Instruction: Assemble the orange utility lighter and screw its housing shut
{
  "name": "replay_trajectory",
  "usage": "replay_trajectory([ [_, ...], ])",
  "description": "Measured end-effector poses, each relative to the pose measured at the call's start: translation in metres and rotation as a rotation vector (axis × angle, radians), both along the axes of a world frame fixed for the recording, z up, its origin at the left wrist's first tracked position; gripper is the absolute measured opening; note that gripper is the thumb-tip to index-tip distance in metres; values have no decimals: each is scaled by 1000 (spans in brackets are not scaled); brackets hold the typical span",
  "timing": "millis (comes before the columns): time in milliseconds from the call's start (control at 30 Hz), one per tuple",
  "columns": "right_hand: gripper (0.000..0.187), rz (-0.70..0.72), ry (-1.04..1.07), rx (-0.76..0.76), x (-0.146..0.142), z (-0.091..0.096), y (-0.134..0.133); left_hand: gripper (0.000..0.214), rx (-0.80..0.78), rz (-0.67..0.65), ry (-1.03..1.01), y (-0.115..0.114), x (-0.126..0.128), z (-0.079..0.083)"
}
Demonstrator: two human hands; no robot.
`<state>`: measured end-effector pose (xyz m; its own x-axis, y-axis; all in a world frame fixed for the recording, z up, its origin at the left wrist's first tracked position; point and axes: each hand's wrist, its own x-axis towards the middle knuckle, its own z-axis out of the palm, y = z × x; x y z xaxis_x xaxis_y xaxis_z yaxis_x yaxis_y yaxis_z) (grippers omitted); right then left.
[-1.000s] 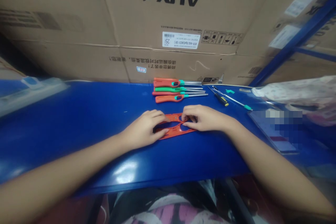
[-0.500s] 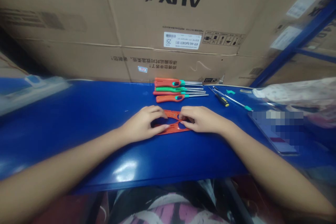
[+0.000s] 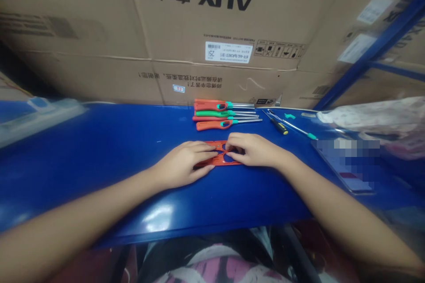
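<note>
Two flat orange plastic handle shells lie side by side on the blue table, mostly covered by my hands. My left hand rests on their left end, fingers laid over the plastic and pressing it. My right hand covers their right end, fingertips pinched on the plastic near the middle. Behind them lies a row of several finished long-nosed lighters with orange and green handles and metal tubes pointing right.
A black-and-yellow screwdriver and a thin teal-tipped tool lie right of the lighters. A flat tablet-like object and a crumpled plastic bag sit at the right. Large cardboard boxes wall off the back. A blue shelf post rises right.
Both hands have closed in toward each other and pushed the two orange shells closer together, narrowing the gaps between them. The camera shifted slightly.
</note>
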<state>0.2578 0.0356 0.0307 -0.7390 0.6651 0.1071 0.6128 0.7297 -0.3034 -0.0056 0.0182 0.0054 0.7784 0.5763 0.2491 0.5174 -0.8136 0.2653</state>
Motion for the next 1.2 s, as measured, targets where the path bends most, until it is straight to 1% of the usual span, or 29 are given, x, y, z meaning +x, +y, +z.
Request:
replay_trajectory([
  [133,16,-8,35,35,2,1,1,37,18,-3,-2,0,0,1],
  [233,16,-65,60,147,9,4,5,39,32,6,-11,-1,0,0],
  [300,15,-155,63,252,16,6,10,39,42,11,-17,-1,0,-1],
  [367,20,-292,72,354,26,8,18,38,51,10,-20,-1,0,-2],
  [433,29,-461,106,430,41,11,28,37,58,4,-21,-2,0,-1],
  [467,32,-553,127,450,51,13,34,36,59,-1,-21,-2,0,0],
  [533,27,-768,107,449,73,15,45,34,54,-8,-21,-2,-1,1],
  [600,16,-1011,-24,349,97,15,54,33,49,-12,-20,-1,-2,3],
  [633,19,-1088,-63,306,109,14,57,33,49,-13,-19,0,-2,4],
  [700,26,-1214,-121,221,129,10,62,32,51,-15,-18,1,-3,5],
  [767,26,-1294,-162,124,143,4,65,31,55,-22,-17,2,-3,5],
  [867,22,-1349,-187,0,150,-4,69,30,61,-33,-17,5,-3,6],
  [967,18,-1357,-155,-45,150,-5,70,30,61,-28,-12,6,-4,6],
  [1067,13,-1341,-77,-44,149,1,68,31,65,-18,-11,6,-5,8],
  [1200,10,-1288,97,45,141,16,61,31,66,-17,-16,5,-5,11],
])
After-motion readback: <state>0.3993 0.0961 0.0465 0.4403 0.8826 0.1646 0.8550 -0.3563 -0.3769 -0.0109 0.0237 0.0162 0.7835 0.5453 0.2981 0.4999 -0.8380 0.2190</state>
